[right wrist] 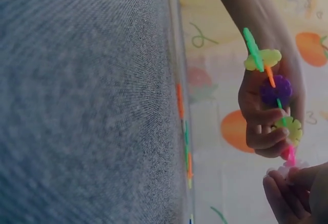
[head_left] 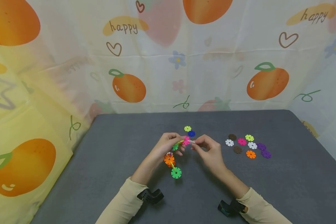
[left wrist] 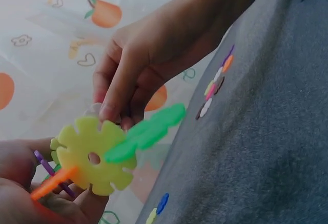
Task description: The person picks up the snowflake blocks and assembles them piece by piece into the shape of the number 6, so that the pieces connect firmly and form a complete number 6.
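Note:
My left hand (head_left: 163, 147) holds a chain of flower-shaped notched plastic discs, gripping it near a pink disc (head_left: 186, 140). The chain hangs below that hand, with orange discs (head_left: 169, 159) and a green disc (head_left: 176, 173) at its lower end. Between thumb and fingers, my right hand (head_left: 212, 154) pinches a whitish disc (head_left: 191, 142), which touches the pink one. In the right wrist view, a purple disc (right wrist: 275, 90) and a yellow disc (right wrist: 289, 130) show along the chain. A large yellow disc (left wrist: 92, 157) with a green disc (left wrist: 148, 131) stuck into it fills the left wrist view.
Loose discs in several colours lie on the grey table (head_left: 114, 161) to the right, among them an orange disc (head_left: 250, 154) and a purple disc (head_left: 266, 154). Beyond my hands lie a blue disc (head_left: 191, 133) and a yellow disc (head_left: 187, 128). A printed curtain (head_left: 156, 77) hangs behind.

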`<state>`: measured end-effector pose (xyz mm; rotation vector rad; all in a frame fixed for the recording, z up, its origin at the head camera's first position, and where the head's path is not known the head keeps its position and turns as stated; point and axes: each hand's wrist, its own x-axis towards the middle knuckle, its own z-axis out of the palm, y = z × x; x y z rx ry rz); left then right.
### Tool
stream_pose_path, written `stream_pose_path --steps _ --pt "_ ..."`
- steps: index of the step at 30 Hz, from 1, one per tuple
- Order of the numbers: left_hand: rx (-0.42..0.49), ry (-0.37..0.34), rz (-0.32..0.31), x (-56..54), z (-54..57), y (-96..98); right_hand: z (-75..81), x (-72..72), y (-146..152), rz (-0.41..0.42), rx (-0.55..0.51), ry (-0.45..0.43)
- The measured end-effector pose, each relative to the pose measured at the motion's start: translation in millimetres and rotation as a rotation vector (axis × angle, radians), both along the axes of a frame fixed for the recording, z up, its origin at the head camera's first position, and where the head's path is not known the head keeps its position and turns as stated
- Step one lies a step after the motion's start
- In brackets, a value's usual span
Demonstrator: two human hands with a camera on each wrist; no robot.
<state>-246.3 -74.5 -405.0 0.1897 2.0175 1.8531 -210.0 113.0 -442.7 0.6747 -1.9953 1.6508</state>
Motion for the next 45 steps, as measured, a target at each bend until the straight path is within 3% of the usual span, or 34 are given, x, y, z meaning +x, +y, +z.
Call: stream_pose_path --steps 8,18,22,28,32,34,41,45 --pt "0.022 -0.024 0.030 -0.9 -5.9 3.5 -1.5 0.1 0.2 -0.019 0.019 0.020" --pt "0.017 -0.051 0.036 -5.1 -5.4 -0.7 29.9 16.2 -6.0 -0.047 0.112 -0.049" --pt "0.026 -0.044 0.041 -5.3 -5.2 -3.3 19.5 9.2 -3.3 -0.032 0.060 -0.078" --pt "0.021 0.029 0.038 -2.3 -3.1 0.8 -0.5 -3.2 3.3 -0.019 0.042 -0.073" --pt "0.033 0.002 0.028 -4.4 -2.5 -0.6 6.9 -0.8 2.1 -0.036 0.092 -0.142" --pt "0.061 -0.045 0.022 -7.4 -5.3 -3.1 9.1 0.5 1.6 -0.040 0.119 -0.192" --pt "0.099 -0.189 0.037 -17.5 -17.7 -9.6 -2.9 -10.8 9.0 -0.076 0.054 -0.372" --pt "0.087 -0.218 0.010 -20.4 -21.8 -11.2 -5.8 -19.4 13.1 -0.118 0.107 -0.471"
